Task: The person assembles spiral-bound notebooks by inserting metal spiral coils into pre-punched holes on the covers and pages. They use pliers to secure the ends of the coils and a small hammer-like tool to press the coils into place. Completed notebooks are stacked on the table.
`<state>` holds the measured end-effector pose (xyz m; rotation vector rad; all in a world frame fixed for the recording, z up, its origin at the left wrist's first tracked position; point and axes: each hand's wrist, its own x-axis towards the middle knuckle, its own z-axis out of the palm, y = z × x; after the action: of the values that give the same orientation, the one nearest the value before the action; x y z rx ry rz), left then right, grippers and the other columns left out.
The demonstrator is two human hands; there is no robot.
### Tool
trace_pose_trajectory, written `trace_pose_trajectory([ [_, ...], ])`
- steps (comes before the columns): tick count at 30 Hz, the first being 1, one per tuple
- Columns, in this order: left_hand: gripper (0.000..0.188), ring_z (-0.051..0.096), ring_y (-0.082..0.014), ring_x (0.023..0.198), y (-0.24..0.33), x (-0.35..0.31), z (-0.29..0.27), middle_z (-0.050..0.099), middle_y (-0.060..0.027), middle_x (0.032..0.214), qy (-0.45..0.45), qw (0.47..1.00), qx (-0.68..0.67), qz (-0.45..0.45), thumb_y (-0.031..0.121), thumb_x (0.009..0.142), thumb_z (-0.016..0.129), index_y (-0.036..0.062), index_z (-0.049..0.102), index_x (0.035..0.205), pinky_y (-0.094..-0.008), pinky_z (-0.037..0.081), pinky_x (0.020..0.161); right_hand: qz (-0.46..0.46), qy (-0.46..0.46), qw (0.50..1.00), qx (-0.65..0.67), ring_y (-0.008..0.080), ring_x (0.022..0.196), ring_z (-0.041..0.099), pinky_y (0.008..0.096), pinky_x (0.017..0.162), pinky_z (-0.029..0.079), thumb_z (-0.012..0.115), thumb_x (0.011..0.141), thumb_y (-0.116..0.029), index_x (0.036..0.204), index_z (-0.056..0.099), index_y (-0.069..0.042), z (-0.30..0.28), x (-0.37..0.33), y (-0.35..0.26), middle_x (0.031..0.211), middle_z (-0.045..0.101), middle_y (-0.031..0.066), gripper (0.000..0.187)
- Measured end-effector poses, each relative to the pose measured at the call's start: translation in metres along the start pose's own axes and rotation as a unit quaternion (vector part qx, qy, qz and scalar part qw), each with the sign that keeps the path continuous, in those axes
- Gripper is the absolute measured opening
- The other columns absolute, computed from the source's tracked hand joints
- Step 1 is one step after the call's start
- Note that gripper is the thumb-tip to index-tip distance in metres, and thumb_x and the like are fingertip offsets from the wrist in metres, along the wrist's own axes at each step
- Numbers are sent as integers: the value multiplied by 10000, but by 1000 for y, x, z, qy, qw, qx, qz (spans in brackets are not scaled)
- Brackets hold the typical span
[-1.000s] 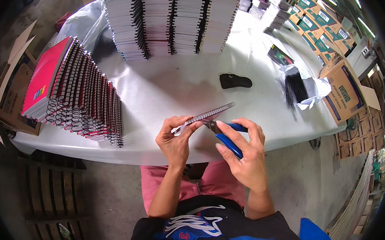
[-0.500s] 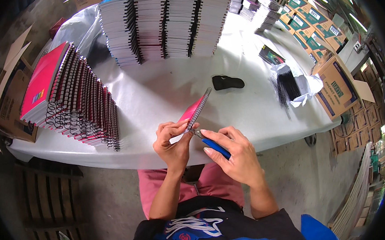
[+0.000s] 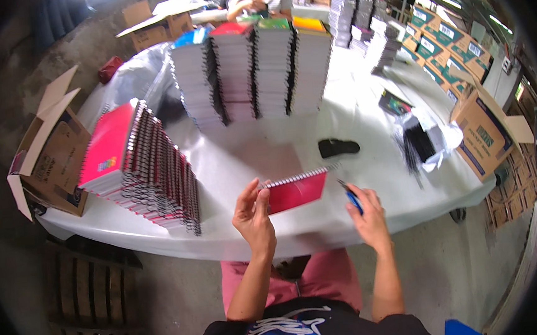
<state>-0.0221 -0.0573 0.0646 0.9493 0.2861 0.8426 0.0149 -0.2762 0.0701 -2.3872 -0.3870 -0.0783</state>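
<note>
A small spiral notebook [image 3: 299, 191] with a red cover is held up above the near table edge, its coil running along the top. My left hand [image 3: 254, 217] pinches it by its left end. Close to its right end, my right hand [image 3: 368, 215] is closed around blue-handled pliers [image 3: 353, 202], whose dark tip points at the end of the coil. The tip and the coil look slightly apart, though motion blurs them. A black shoe-shaped object [image 3: 339, 147] lies on the table beyond the pliers.
At left stands a tall stack of red spiral notebooks [image 3: 110, 143] beside an open carton [image 3: 53, 161]. Several notebook stacks [image 3: 235, 76] rise across the back. Black coils [image 3: 421, 141] lie in white wrapping at right, near another carton [image 3: 483, 132]. A person [image 3: 263, 0] is at the far table.
The notebook has turned from pointing away to lying sideways, cover showing. My right hand with the pliers has moved from its near end to its right end. The view has tilted up.
</note>
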Motion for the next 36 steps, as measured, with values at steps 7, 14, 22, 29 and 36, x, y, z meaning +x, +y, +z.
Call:
trace_pose_trajectory([
  [7,246,552,-71,854,20,-12,14,636,-88,1042,-72,994,-72,-28,97,896,588,21,577,1130,-193,430,696,9,-8,987,157,245,1283,323,445,1026,275,567,859,-446,1348,408,-119,-5,23,15,1391,319,134,609],
  [14,357,489,-69,768,37,-21,-9,556,-20,833,-126,981,91,119,82,901,569,24,495,1245,-213,396,741,-62,10,838,542,80,848,553,212,763,436,713,753,-5,1085,574,1,28,6,-50,966,601,24,360],
  [22,456,595,-159,841,123,-20,-36,649,-103,916,-232,943,165,171,-15,785,654,-19,511,1218,-279,444,775,-171,49,781,599,116,858,597,232,776,471,778,686,-18,1084,544,-28,12,15,-98,980,630,42,462],
  [29,428,647,-242,834,197,-4,-55,662,-160,931,-62,790,316,521,-50,693,730,-23,564,1086,-331,501,793,-251,-3,639,727,169,956,608,289,843,504,663,805,-21,1166,510,-37,12,60,-196,1085,612,74,393],
  [36,666,462,-263,1196,231,31,-102,471,-161,1290,90,859,231,449,187,741,757,10,420,1288,-347,363,962,-256,-172,724,616,188,1016,596,344,871,497,543,899,-95,1349,377,-102,-39,223,-259,1183,569,87,479],
])
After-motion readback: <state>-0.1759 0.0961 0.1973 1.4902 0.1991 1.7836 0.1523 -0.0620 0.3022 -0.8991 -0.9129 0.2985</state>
